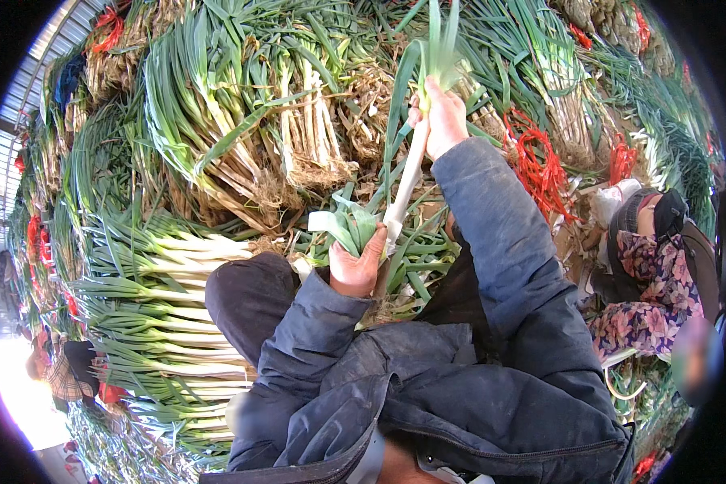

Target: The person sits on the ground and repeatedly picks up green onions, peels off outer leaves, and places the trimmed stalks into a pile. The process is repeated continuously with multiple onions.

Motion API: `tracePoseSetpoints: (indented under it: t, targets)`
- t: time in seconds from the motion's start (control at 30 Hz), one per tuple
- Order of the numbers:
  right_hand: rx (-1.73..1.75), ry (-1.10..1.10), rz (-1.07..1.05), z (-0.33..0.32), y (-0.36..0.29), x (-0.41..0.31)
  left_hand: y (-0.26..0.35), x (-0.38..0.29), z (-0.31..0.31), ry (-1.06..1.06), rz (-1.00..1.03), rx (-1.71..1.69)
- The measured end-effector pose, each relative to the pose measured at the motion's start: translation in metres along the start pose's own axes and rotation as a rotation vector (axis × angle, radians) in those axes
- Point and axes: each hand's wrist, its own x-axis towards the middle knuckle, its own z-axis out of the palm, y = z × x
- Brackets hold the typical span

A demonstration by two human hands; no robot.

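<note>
My right hand (443,115) is closed around the upper part of a long green onion (412,163), just below its green leaves. The onion's white shaft slants down and left to my left hand (357,263). That hand grips it near the lower end, along with some folded green leaves (354,224) that stick up above the fingers. The roots are mostly hidden by my left hand. Beside my left knee lies a row of peeled green onions (193,308), white shafts towards me and leaves pointing left. Loose leaves (420,260) lie under my hands.
Unpeeled onion bundles with brown roots (320,133) are heaped in front. Red plastic ties (538,166) lie at the right of my right sleeve. A person in floral clothing (653,290) sits at the right. Another partly visible person (69,375) is at the far left.
</note>
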Motion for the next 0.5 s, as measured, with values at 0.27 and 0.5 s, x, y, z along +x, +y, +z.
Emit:
tracePoseSetpoints:
  t: [0.27, 0.5]
  targets:
    - [0.034, 0.002, -0.066, -0.016, -0.026, 0.020, 0.009, -0.029, -0.028, -0.035, -0.219, 0.088]
    - [0.032, 0.051, -0.108, -0.026, -0.042, 0.028, 0.030, -0.065, -0.062, -0.027, -0.383, 0.232]
